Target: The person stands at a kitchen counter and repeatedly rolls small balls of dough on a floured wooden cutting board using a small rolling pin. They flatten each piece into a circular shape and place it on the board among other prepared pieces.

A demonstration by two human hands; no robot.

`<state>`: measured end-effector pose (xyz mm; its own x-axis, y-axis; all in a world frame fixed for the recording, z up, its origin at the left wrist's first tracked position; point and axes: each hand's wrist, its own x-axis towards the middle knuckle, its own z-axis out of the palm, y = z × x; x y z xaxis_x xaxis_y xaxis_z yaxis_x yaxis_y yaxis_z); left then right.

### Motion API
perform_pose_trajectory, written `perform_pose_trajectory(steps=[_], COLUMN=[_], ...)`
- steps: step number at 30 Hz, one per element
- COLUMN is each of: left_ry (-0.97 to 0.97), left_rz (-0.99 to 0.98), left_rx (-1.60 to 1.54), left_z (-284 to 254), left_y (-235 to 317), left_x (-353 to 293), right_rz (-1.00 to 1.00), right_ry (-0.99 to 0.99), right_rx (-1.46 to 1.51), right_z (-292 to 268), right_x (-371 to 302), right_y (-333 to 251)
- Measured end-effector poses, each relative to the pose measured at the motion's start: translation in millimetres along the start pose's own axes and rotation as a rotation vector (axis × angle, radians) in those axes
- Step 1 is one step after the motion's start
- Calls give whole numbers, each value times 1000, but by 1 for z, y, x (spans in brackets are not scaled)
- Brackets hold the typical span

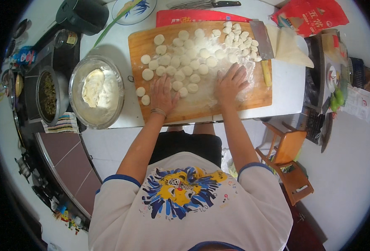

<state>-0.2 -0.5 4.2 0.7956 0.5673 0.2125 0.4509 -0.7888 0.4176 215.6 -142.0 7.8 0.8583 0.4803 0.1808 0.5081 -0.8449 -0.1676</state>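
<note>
A large wooden board (258,98) dusted with flour lies on the white table. My left hand (163,94) rests palm down at its near left part, fingers stretched over or against some flattened dough rounds (147,74). Flat on the floury surface to the right is my right hand (232,83), its fingers spread; whether dough lies under either palm is hidden. Many more rounds cover the board's left and middle. Smaller uncut-looking dough lumps (239,40) are heaped at the far right, beside a cleaver (262,40) with a yellowish handle.
Left of the board stands a clear bowl (77,109) holding a big dough mass (93,88). Beyond it are a pot (61,98) of dark chopped filling and a plate (148,9) with a scallion. Red bags (312,19) lie far right; a wooden chair (291,146) stands below.
</note>
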Motion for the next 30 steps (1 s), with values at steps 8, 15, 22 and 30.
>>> perform_pose_trajectory(steps=[8,15,22,30], left_ry=[-35,-1,22,41], left_rz=[-24,-3,4,-3], left_rx=[17,19,-22,-20], left_z=[2,2,4,8], left_y=[1,-1,-4,-6], left_x=[1,0,-1,-3], right_rz=[189,-142,-54,15], right_ry=[-55,-207,-355,-252], right_rx=[903,444,435,890], right_z=[9,-39,-44,-18], right_x=[17,-17,-19,65], right_y=[44,51,33,-18])
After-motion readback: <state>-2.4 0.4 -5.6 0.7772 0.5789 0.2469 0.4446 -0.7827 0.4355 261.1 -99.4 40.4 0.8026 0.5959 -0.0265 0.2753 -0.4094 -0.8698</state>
